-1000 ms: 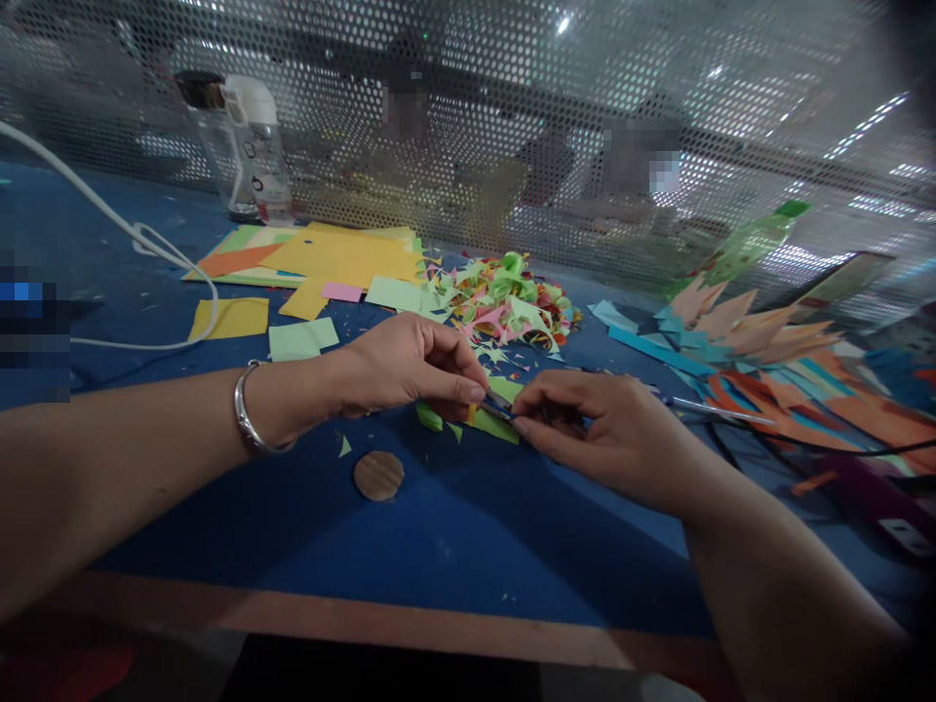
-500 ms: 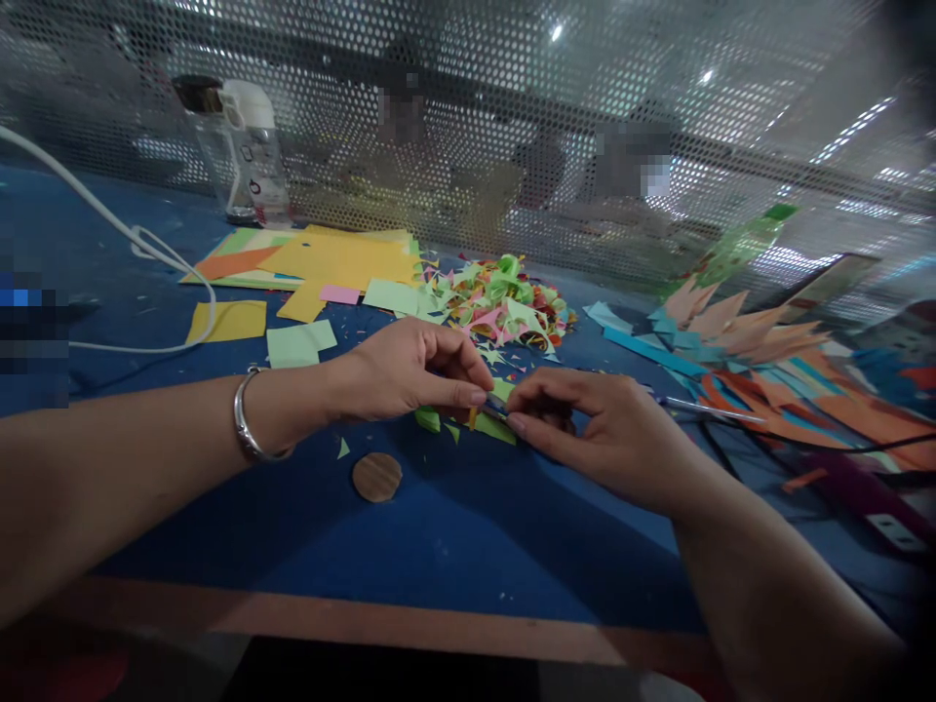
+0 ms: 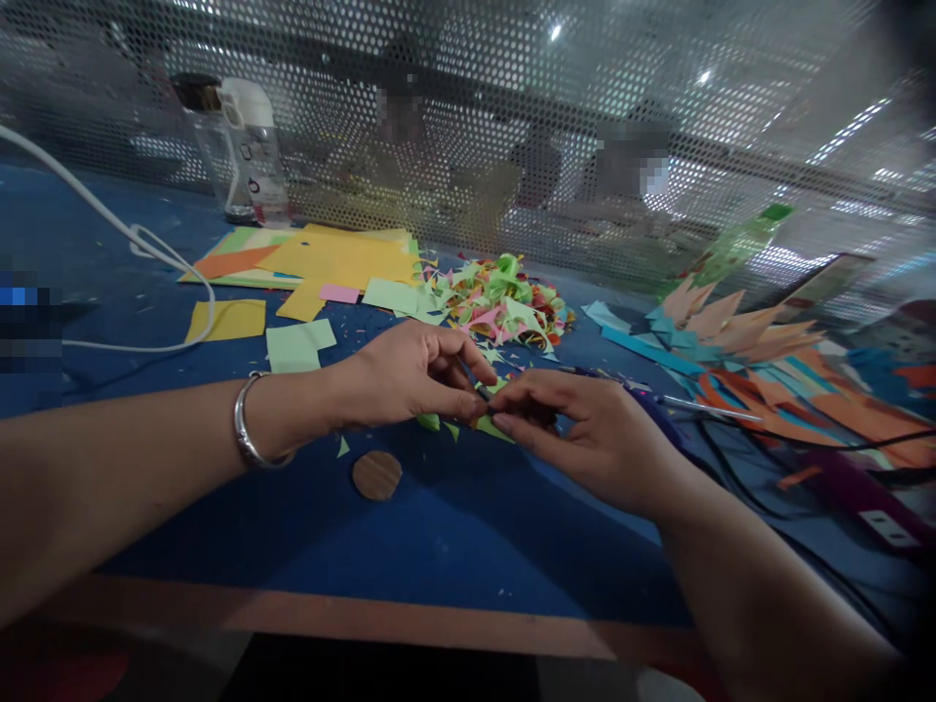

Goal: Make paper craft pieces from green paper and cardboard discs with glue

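Note:
My left hand (image 3: pixel 416 375), with a silver bangle on the wrist, is closed in a pinch of thumb and fingers. Facing it, my right hand (image 3: pixel 589 434) pinches too, and the fingertips of both almost meet. A small dark sliver shows between them; I cannot make out what it is. Under the fingertips lie light green paper scraps (image 3: pixel 495 429). A round brown cardboard disc (image 3: pixel 376 476) rests on the blue table (image 3: pixel 468 546), nearer to me than my left hand. Beyond my hands is a heap of colourful paper cuttings (image 3: pixel 504 302).
Yellow paper sheets (image 3: pixel 351 258) and a pale green slip (image 3: pixel 292 346) lie at the back left, near a clear bottle (image 3: pixel 263 156) and a white cable (image 3: pixel 165 249). Folded peach paper points (image 3: pixel 731 327), orange strips (image 3: pixel 863 405) and a purple power strip (image 3: pixel 863 497) are on the right.
My right hand has shifted slightly left, its fingertips closer to my left hand's. A small orange-yellow strip that showed below the left fingertips is out of sight now.

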`<state>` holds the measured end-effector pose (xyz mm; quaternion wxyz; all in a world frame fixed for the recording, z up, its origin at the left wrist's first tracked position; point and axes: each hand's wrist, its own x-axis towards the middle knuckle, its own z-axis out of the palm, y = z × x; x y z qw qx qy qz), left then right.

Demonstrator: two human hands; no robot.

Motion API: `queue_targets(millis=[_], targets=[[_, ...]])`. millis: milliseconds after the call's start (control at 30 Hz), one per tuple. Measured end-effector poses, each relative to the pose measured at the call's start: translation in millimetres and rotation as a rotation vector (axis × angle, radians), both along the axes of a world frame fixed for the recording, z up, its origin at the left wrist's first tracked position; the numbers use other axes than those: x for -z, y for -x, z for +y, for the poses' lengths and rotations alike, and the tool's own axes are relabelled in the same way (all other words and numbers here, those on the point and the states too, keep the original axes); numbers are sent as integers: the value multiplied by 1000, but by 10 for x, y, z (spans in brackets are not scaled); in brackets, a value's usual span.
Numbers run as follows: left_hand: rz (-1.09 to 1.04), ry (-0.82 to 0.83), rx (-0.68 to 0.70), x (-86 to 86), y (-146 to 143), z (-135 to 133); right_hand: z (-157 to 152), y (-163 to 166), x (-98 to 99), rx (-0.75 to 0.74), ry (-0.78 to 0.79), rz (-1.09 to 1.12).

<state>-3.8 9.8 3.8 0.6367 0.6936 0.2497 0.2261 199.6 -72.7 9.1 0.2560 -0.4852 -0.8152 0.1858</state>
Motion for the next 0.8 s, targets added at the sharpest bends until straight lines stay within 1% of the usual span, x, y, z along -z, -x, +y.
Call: queue_targets(millis=[267, 467, 600, 800], targets=[[6, 74, -25, -100, 1, -59, -27, -10, -23, -29, -82, 15], [1, 12, 42, -51, 18, -43, -28, -1, -36, -10, -65, 1], [-3, 11, 44, -24, 21, -36, -28, -1, -31, -4, -63, -1], [26, -1, 46, -41, 10, -64, -36, -7, -42, -20, -65, 3]])
